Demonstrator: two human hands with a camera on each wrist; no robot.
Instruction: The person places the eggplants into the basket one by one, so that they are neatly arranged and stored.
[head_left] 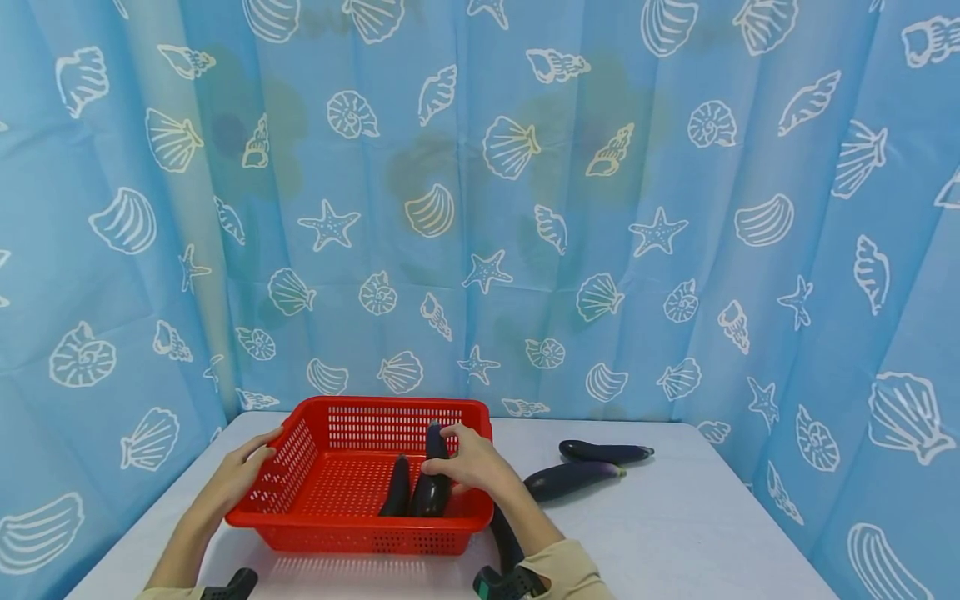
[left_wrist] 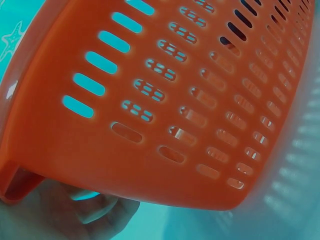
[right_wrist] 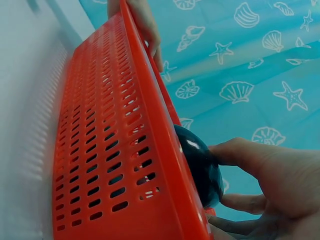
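Note:
A red plastic basket [head_left: 360, 523] with slotted walls stands on the white table. My left hand [head_left: 242, 473] holds its left rim; in the left wrist view the fingers [left_wrist: 102, 212] show past the basket's edge. Inside the basket at the right, my right hand [head_left: 471, 460] grips a dark, glossy eggplant [head_left: 431, 497], thumb and fingers on either side of it. That eggplant [right_wrist: 200, 162] rises above the rim in the right wrist view. Beside it in the basket lies a second, thinner eggplant [head_left: 397, 490].
Right of the basket, two eggplants lie on the table, one farther back [head_left: 600, 452] and a longer one [head_left: 566, 481] in front. Another eggplant [head_left: 506, 533] is partly hidden by my right forearm. A blue shell-patterned curtain [head_left: 480, 208] hangs behind and at both sides.

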